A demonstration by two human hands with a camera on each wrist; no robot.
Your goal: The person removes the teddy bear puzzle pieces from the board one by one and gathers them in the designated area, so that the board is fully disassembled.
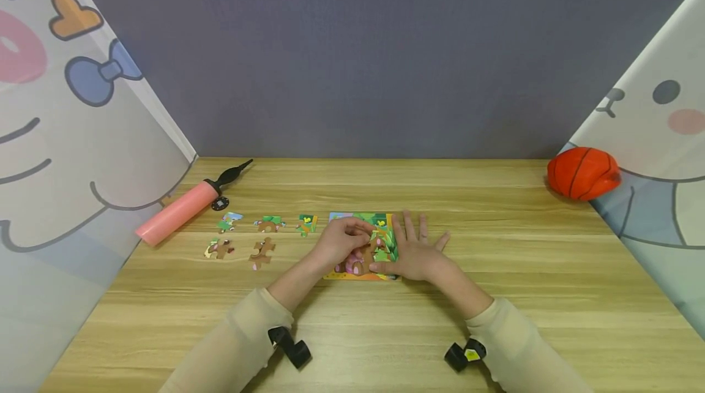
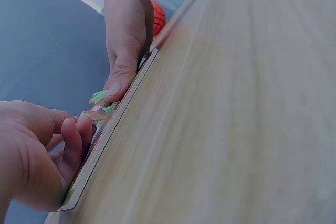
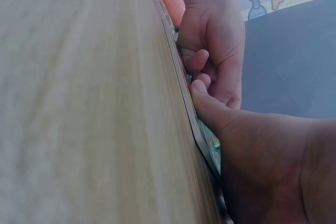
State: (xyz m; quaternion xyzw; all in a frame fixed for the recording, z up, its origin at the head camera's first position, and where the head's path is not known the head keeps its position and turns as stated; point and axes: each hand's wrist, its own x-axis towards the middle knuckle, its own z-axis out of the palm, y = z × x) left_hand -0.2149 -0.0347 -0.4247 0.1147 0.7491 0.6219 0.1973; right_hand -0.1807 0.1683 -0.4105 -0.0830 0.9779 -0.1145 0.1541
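Observation:
A colourful jigsaw board point(image 1: 360, 219) lies flat in the middle of the wooden table point(image 1: 512, 301). My left hand point(image 1: 348, 240) sits over its left half, fingers curled and pinching a brown puzzle piece point(image 1: 368, 251) down on the board. My right hand point(image 1: 415, 249) lies flat with fingers spread at the board's right edge, and its thumb presses on the picture. In the left wrist view the curled left fingers point(image 2: 73, 142) touch the board's rim point(image 2: 113, 129), with the right thumb point(image 2: 116, 80) just beyond. The right wrist view shows the same edge point(image 3: 190, 114) between both hands.
Several loose puzzle pieces point(image 1: 263, 251) lie in two rows left of the board. A pink hand pump point(image 1: 184, 209) rests at the far left by the printed screen. An orange ball point(image 1: 582, 172) sits at the back right corner. Bare wood lies in front of my arms.

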